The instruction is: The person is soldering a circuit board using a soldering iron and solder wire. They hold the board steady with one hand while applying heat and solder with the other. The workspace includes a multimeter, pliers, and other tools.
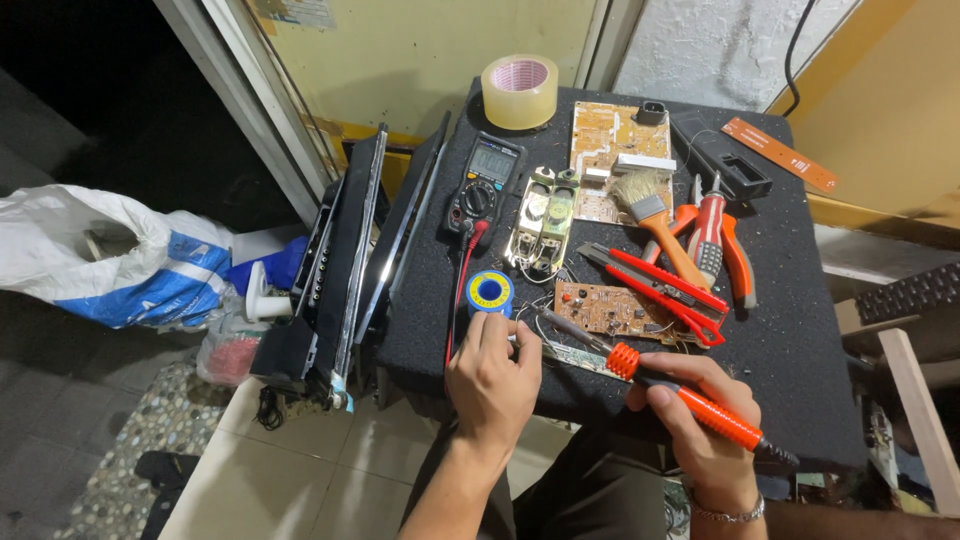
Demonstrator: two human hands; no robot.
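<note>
Right hand (700, 415) grips the orange-handled soldering iron (690, 398), tip near the small brown circuit board (612, 310) on the black table (800, 330). Left hand (492, 375) pinches solder wire beside the blue solder spool (490, 293).

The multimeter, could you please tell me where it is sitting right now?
In the head view, the multimeter lies at the table's far left, just below the tape roll and left of the metal speaker frame.

A black, felt-topped bench (800, 330) sits in warm indoor light. Behind it stand a yellow wall panel (420, 50) and a rough white wall (720, 45). Pale floor tiles (330, 480) meet pebbled flooring (130, 440) on the left, beside a dark doorway (90, 90).
</note>
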